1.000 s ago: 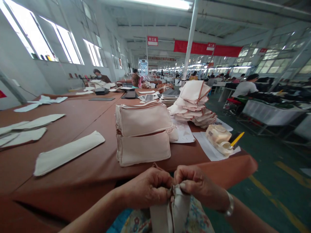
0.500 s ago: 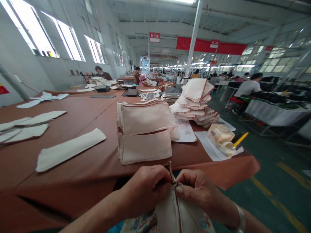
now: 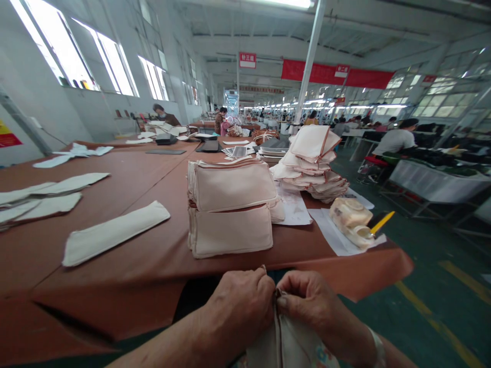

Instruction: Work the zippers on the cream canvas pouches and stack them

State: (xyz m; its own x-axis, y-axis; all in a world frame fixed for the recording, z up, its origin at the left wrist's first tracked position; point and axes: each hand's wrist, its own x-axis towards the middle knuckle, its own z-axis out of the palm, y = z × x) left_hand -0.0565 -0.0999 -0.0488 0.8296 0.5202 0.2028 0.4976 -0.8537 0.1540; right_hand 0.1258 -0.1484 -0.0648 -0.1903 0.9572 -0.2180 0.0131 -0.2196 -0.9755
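Note:
A cream fabric piece point(image 3: 297, 340) with a dark brown seam down its middle hangs below both hands at the bottom centre. My left hand point(image 3: 241, 301) is closed on its upper left side, knuckles up, with a small brown tip of material poking out above the fingers. Pinched between thumb and forefinger, the top of the seam is held by my right hand point(image 3: 310, 299), close beside the left. Beyond the hands, stacked cream panels point(image 3: 232, 230) with brown edges lie on the brown table point(image 3: 153, 260).
A taller pile of cream pieces point(image 3: 310, 153) stands behind right. Near the right corner, a stained container point(image 3: 351, 214) and a yellow-handled tool point(image 3: 383, 222) rest on paper. One long cream strip point(image 3: 115, 232) lies left. A seated person point(image 3: 395, 138) is farther right.
My left hand has turned knuckles up over the fabric and covers more of the brown strip, which now shows only as a tip. The view has shifted slightly.

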